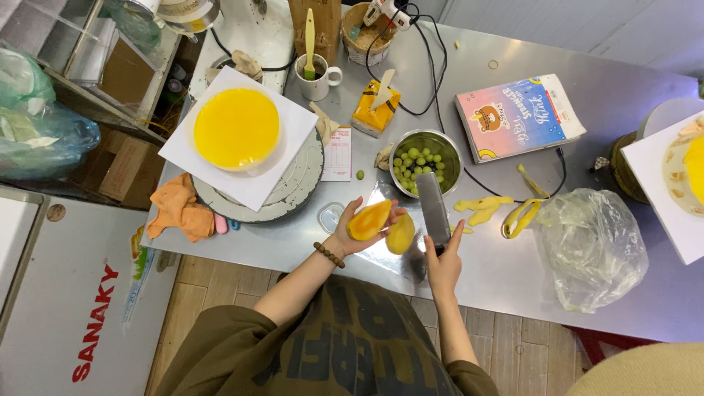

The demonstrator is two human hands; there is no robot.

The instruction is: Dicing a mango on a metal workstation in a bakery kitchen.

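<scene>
My left hand (350,233) holds a peeled orange-yellow mango (370,220) above the steel table's front edge. A yellow strip or half of the fruit (400,235) hangs just to the right of it, between the two hands. My right hand (443,262) grips the handle of a broad cleaver (433,207), whose blade points away from me, right beside the fruit. A beaded bracelet sits on my left wrist.
A steel bowl of green grapes (424,161) stands behind the cleaver. Yellow peels (490,209) and a clear plastic bag (592,246) lie to the right. A yellow-glazed cake (236,128) rests on a turntable at the left, with an orange cloth (180,209) nearby. Also a book (517,116) and a mug (317,77).
</scene>
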